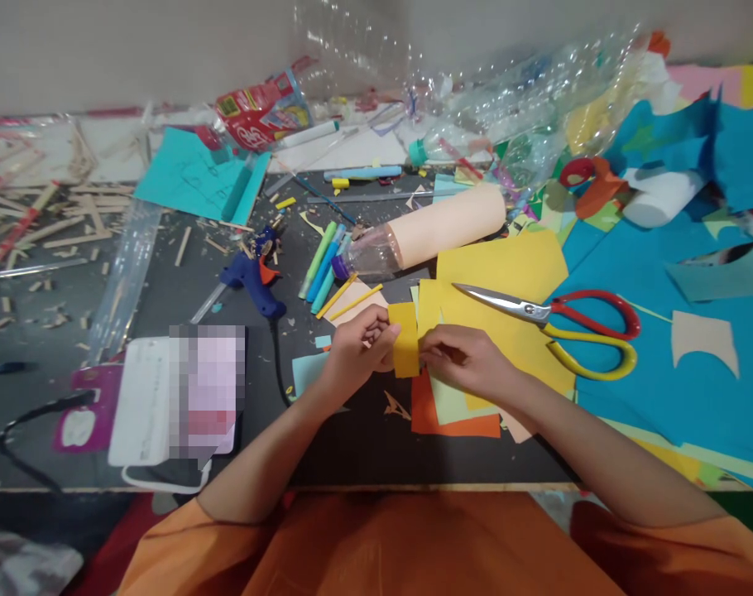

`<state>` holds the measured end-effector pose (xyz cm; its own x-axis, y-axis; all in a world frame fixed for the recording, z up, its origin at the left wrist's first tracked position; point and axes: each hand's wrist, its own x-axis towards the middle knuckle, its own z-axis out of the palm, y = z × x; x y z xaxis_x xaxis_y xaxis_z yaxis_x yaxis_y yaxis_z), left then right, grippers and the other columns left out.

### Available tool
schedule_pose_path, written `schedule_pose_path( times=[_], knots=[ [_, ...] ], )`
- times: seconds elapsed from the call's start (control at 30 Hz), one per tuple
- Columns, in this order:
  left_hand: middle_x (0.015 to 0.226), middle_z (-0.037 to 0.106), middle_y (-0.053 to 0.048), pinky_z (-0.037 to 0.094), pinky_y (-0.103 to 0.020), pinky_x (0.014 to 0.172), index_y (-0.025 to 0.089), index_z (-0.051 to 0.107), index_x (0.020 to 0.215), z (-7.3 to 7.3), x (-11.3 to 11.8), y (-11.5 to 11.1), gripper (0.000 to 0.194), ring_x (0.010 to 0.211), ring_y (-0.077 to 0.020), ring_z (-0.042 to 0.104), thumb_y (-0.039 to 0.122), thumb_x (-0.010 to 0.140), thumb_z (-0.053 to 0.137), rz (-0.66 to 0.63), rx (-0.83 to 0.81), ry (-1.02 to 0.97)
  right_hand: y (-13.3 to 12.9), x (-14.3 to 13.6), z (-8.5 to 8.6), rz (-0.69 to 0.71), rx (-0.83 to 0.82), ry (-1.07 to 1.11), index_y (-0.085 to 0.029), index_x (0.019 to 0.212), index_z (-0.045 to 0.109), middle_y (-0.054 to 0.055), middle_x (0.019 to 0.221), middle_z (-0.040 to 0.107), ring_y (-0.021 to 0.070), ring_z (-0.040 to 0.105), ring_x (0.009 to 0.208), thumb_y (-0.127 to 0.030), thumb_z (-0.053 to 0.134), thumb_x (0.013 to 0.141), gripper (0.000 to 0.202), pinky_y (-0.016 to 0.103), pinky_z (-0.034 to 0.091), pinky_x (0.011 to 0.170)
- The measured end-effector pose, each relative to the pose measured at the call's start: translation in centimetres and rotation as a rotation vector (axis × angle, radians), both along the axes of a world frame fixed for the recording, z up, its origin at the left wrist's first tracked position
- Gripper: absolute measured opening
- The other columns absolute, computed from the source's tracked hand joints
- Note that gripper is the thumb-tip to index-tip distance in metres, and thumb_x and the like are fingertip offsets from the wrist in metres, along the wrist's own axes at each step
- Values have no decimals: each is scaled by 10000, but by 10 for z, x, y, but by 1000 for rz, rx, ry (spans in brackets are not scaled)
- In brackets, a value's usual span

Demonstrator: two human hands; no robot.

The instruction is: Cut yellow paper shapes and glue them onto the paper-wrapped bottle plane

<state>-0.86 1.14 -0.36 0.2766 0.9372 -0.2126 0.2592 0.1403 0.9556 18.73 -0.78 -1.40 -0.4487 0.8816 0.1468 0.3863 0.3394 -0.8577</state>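
A: Where to look first?

B: At the strip (405,339), yellow, between the two hands, over the near part of the bench (345,459)

A: Held how?

B: Clamped between thumb and fingers of the left hand (364,341); at the opposite edge, the right hand (467,356), with fingers curled in; cannot tell whether pinching that edge or only just beside it

A: Any danger to the strip?

B: Probably creasing or tearing, from too hard a pinch on the left or an uneven tug on the right; thin stuff by the look of it, likely paper

A: And past the right hand?

B: The scissors (504,303), lying on the yellow sheet (501,263) with the point toward the left; a possible nick from reaching forward without looking

A: Worth watching on the left?

B: The glue gun (256,281), with the cord (274,358) running down close to the left forearm (274,439); easily snagged by a careless swing, perhaps with the gun dragged along; cannot tell whether hot

A: Farther off?

B: The bottle (423,237), wrapped in peach, lying on its side; liable to roll if bumped
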Motion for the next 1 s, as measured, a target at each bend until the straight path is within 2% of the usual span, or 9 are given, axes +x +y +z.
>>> schedule_pose_path(
  times=[0.13,0.23,0.33,0.43,0.6,0.73,0.87,1.0],
  knots=[
    [521,292,92,263,-188,469,212,405,658,3,-1,-1,249,455,-66,287,352,845,493,-11,134,111,1,1,-3,-13,19,11,-189,826,652,25,712,649,125,577,602,-218,530,924,159,237,446,578],
    [521,258,95,246,-196,476,210,386,635,5,-1,-1,258,467,-67,226,322,847,480,-14,234,159,1,2,-6,-34,70,29,-193,883,654,38,762,653,132,592,631,-215,531,923,131,242,457,579],
    [511,241,100,241,-200,471,214,384,648,5,0,-1,241,456,-68,213,308,847,483,-8,246,140,1,2,-7,-59,68,27,-208,926,643,41,810,655,135,595,653,-218,526,927,117,247,463,586],
    [509,264,102,249,-194,463,215,418,681,2,0,-2,208,445,-68,249,323,846,488,5,166,103,0,2,-6,-70,65,9,-223,954,628,38,831,655,143,602,676,-195,493,929,140,257,474,602],
    [533,392,93,332,-170,435,222,427,718,2,3,-2,192,451,-74,409,360,785,542,83,-80,-61,0,1,-5,-83,117,-42,-227,1069,585,31,848,654,128,594,639,-138,465,912,217,232,470,567],
    [528,483,102,386,-165,407,218,467,772,6,7,2,217,408,-69,469,367,707,610,113,-243,-180,-3,0,-7,21,267,-144,-225,1153,560,55,907,697,163,654,740,-156,456,929,256,247,488,599],
    [521,509,103,376,-149,388,211,501,802,7,10,2,237,387,-58,466,365,682,634,118,-293,-213,-6,-2,-8,55,347,-249,-212,1058,592,31,806,695,151,634,645,-141,419,917,234,236,449,546],
    [529,521,88,379,-155,404,200,540,831,6,9,0,237,404,-61,466,381,718,643,95,-248,-198,-9,-6,-6,25,344,-154,-208,933,624,15,734,681,129,608,598,-141,453,916,185,222,432,540]
  ],
)
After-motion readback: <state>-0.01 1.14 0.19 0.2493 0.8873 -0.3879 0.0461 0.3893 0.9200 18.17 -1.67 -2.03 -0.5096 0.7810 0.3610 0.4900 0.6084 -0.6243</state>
